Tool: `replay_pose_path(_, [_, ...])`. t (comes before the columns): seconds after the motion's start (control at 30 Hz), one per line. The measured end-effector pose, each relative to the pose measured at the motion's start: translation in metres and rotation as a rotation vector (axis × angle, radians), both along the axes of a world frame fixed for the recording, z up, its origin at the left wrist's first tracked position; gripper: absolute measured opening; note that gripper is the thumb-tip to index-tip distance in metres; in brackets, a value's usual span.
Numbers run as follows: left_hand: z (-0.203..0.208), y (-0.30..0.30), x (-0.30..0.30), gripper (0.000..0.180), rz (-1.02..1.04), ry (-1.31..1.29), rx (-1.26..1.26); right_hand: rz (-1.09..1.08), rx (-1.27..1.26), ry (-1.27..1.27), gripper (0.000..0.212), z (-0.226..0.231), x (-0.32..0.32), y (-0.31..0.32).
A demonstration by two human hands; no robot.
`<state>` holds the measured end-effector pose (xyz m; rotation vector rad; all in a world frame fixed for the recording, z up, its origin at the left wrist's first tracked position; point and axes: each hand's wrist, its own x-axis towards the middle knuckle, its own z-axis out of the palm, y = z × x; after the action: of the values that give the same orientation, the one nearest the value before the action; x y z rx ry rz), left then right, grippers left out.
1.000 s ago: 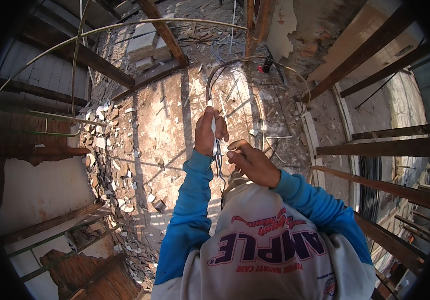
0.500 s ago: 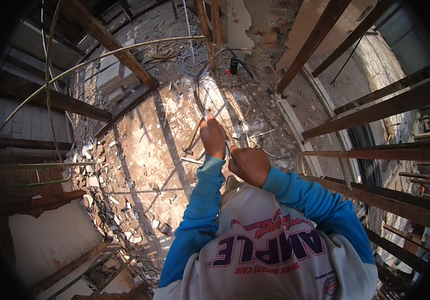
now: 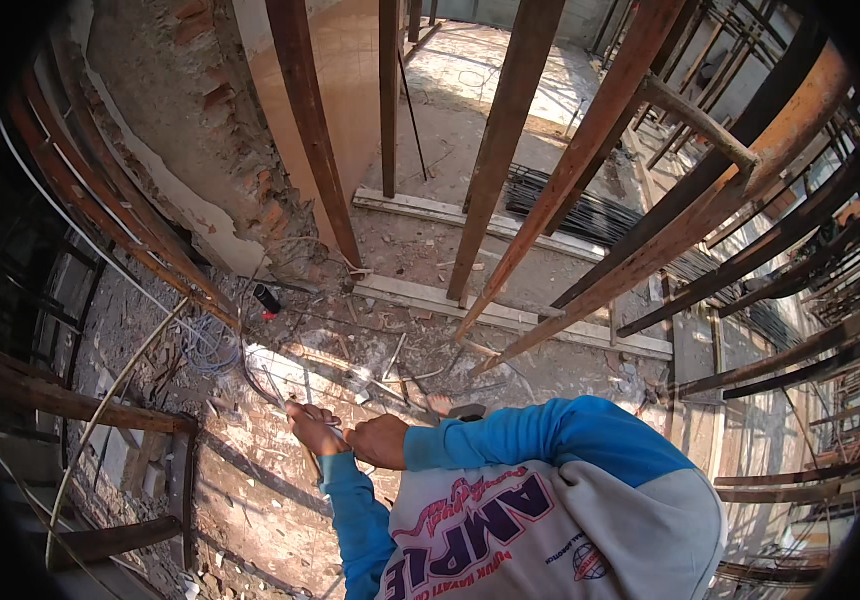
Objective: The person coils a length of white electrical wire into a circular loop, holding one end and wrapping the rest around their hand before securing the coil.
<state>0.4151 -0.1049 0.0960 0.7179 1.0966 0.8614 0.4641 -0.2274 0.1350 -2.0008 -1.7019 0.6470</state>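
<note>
Blue sleeves (image 3: 350,497) reach over a rubble-strewn floor (image 3: 240,480) as a worker's two bare hands meet in front of a pale printed shirt (image 3: 540,520). Fingers of the left hand (image 3: 316,428) are curled together around a dark cable (image 3: 250,375), which rises from the grip and bends away across the sunlit ground. Close against its wrist sits the right hand (image 3: 378,441), fingers folded inward; at this size, one cannot tell whether they are clamped on a pale strip (image 3: 336,425) between the hands. Beyond, a black cylinder with a red end (image 3: 267,298) lies near a tangle of light wire (image 3: 210,345), below a broken brick wall (image 3: 240,150) and slanting timber posts (image 3: 505,140).
</note>
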Motion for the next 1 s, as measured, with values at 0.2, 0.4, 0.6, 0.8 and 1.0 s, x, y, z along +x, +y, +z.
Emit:
replay_pose_path(0.2, [0.006, -0.022, 0.002, 0.030, -0.231, -0.080, -0.103, 0.213, -0.179, 0.248, 0.038, -0.015, 0.049, -0.004])
replay_pose_path(0.4, [0.043, -0.051, -0.004, 0.024, -0.748, 0.012, 0.062, -0.639, 0.198, 1.511, 0.053, -0.015, 0.084, 0.068])
replay_pose_path(0.6, [0.021, -0.051, -0.041, 0.036, -1.111, 0.516, 0.582, -1.097, 0.400, 1.892, 0.034, -0.031, 0.137, 0.076])
replay_pose_path(0.8, [0.016, -0.054, -0.091, 0.041, -1.154, 0.825, 0.700, -1.033, 0.252, 2.003, 0.026, -0.069, 0.112, 0.075])
replay_pose_path(1.0, [-0.013, -0.058, -0.099, 0.045, -0.978, 0.697, 0.727, -0.865, 0.056, 1.965, 0.037, -0.056, 0.066, 0.104])
